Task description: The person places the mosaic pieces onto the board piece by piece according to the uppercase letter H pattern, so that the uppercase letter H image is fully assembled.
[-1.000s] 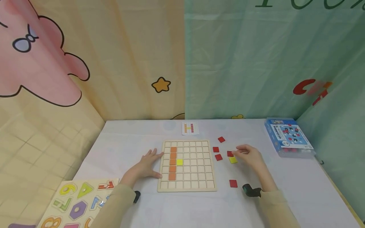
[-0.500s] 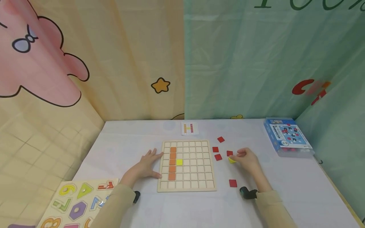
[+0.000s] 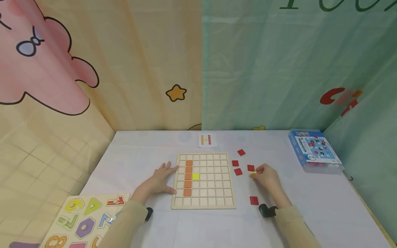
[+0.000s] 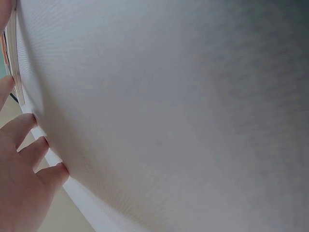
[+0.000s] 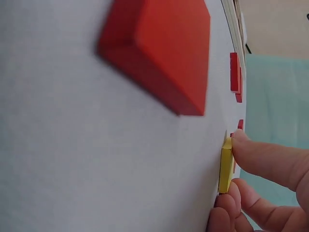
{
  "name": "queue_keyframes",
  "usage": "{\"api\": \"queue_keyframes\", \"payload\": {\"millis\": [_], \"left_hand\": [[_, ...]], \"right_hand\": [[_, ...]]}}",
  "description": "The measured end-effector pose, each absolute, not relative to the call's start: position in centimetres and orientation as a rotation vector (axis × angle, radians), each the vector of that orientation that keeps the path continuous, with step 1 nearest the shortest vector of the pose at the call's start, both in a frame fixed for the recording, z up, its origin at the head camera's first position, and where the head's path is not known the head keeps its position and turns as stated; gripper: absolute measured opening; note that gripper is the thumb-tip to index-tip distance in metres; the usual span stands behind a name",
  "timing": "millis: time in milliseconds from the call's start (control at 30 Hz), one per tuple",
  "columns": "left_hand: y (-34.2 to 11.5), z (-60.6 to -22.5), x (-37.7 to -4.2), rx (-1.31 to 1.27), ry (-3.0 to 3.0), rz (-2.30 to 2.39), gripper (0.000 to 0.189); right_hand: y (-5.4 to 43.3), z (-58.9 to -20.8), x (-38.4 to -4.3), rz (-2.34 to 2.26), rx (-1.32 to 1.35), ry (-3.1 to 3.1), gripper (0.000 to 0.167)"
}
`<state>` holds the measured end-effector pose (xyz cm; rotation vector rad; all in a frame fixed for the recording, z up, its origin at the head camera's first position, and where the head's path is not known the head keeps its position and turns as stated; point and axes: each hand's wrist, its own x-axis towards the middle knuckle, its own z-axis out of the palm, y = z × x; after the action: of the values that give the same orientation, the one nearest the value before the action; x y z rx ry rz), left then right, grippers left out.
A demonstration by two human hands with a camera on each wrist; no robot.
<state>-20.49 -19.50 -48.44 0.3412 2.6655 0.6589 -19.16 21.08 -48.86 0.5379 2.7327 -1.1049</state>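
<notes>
My right hand (image 3: pixel 267 177) pinches a yellow square tile (image 5: pixel 225 165) between thumb and fingers, close over the white table, right of the board. A red tile (image 3: pixel 251 167) lies just beyond the fingertips. My left hand (image 3: pixel 161 178) is spread at the left edge of the wooden grid board (image 3: pixel 215 205), thumb and forefinger touching its side. In the left wrist view the other fingers (image 4: pixel 57 175) rest on the tablecloth. On the board, a column of orange tiles (image 3: pixel 187 176) has one yellow tile (image 3: pixel 195 176) beside its middle.
Several red tiles (image 3: pixel 237 171) lie right of the board, one red tile (image 3: pixel 254 200) nearer the front. A small pattern card (image 3: pixel 207 140) lies behind the board. A blue box (image 3: pixel 316 151) stands back right; a number puzzle board (image 3: pixel 74 220) is front left.
My right hand has moved slightly left and down from beside the red tile to the yellow tile and now grips it, tipped up. My left hand has stayed put.
</notes>
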Motion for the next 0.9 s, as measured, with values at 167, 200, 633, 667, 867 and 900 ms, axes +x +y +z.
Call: {"api": "queue_keyframes", "payload": {"millis": [167, 200, 633, 667, 867, 900], "left_hand": [[-19.6, -48.6, -20.5, 0.350, 2.668, 0.654, 0.102], [-19.6, -48.6, -20.5, 0.351, 2.669, 0.649, 0.102], [-19.6, -48.8, -20.7, 0.334, 2.670, 0.636, 0.102], [-19.6, -48.8, -20.7, 0.334, 2.672, 0.636, 0.103], [-19.5, -48.8, -20.7, 0.328, 2.672, 0.646, 0.103], [-19.5, -48.8, -20.7, 0.326, 2.672, 0.646, 0.103]], "right_hand": [[21.3, -48.6, -18.9, -1.075, 0.520, 2.716, 0.033], [21.4, -48.5, -18.8, -1.069, 0.514, 2.716, 0.032], [20.4, -47.4, -18.4, -1.174, 0.365, 2.700, 0.028], [20.0, -47.2, -18.5, -1.187, 0.341, 2.701, 0.027], [16.5, -46.3, -19.2, -1.307, 0.200, 2.680, 0.022], [15.9, -46.3, -19.4, -1.325, 0.180, 2.674, 0.022]]}}
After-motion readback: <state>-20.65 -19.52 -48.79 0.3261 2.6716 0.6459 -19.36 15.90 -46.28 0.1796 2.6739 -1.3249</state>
